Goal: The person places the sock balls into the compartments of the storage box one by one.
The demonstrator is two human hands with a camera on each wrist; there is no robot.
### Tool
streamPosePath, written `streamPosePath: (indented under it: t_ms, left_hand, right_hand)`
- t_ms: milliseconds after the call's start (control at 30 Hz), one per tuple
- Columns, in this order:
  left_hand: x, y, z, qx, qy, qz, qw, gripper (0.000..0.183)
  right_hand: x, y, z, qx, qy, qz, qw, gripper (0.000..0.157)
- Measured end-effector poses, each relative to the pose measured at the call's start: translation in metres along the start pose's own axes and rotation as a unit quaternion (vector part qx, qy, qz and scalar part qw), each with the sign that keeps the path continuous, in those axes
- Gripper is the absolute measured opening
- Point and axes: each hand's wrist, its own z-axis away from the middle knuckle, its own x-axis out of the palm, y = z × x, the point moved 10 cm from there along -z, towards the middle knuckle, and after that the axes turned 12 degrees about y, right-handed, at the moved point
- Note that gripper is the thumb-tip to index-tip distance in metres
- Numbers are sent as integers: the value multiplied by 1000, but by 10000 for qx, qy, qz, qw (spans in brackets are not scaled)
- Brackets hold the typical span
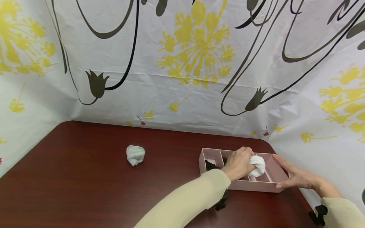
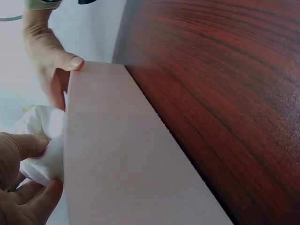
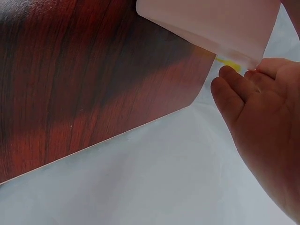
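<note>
A long pink divided box (image 1: 256,186) stands near the table's right edge. Over one of its right-hand compartments, my left hand (image 1: 239,163) grips a rolled-up white cloth (image 1: 258,166). In the left wrist view, the thumb and fingers pinch that white cloth (image 2: 49,140) beside the box wall (image 2: 122,154). My right hand (image 1: 300,177) holds the box's right end, its thumb on the near corner and its fingers along the far side. Black cloth (image 1: 210,165) lies in the leftmost compartment, and something brown (image 1: 224,160) shows in the one beside it, partly hidden by my left hand.
Another bundled pale cloth (image 1: 135,155) lies on the dark red-brown table (image 1: 94,177), left of the box. A patterned white sheet (image 1: 159,104) hangs behind the table and along both sides. The table's right edge runs close by the box.
</note>
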Motion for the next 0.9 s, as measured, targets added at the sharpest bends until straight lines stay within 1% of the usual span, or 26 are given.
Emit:
streamPosePath:
  t_ms: [133, 233, 367, 533, 700, 833, 900]
  left_hand:
    - [10, 2, -1, 43, -224, -218, 9995, 26]
    - [16, 4, -2, 69, -412, -377, 9984, 26]
    - [23, 5, -1, 89, -612, -616, 9962, 25]
    - [29, 4, 0, 42, -683, -785, 9946, 24]
    - [33, 5, -1, 59, -673, -920, 9935, 27]
    - [37, 7, -1, 166, -695, -1124, 9911, 28]
    - [40, 9, -1, 300, -711, -1305, 9884, 27]
  right_hand:
    - [0, 0, -1, 15, -1, 26, 10000, 106]
    - [-1, 2, -2, 134, -17, -16, 9999, 107]
    - [1, 2, -3, 181, -25, -57, 9998, 108]
    - [0, 1, -3, 83, -15, -63, 9999, 108]
    - [-1, 3, -2, 172, 0, -58, 9998, 108]
    - [-1, 2, -1, 229, 26, -69, 9997, 108]
    - [-1, 1, -1, 172, 42, -71, 9998, 107]
